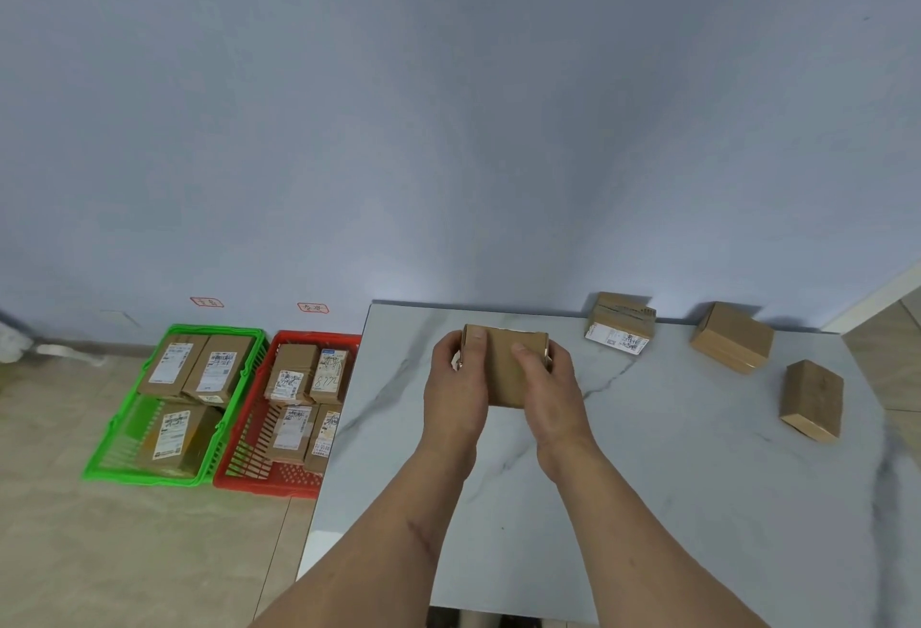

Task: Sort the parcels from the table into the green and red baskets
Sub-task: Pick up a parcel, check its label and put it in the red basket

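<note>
While both hands grip it above the worktop (648, 478), one plain brown parcel (506, 368) is held between them: left hand (456, 388) curled round its left end with the thumb on top, right hand (548, 390) curled round its right end, so each grip is closed on the same box. Relative to that held parcel: a labelled parcel (620, 323) lies to the right at the worktop's far edge; a plain parcel (731, 337) further right; another plain parcel (811, 400) beyond, nearer the viewer. Left of the worktop, on the floor, a red basket (279, 478) with four labelled parcels; left again, touching it, a green basket (114, 453) with three.
</note>
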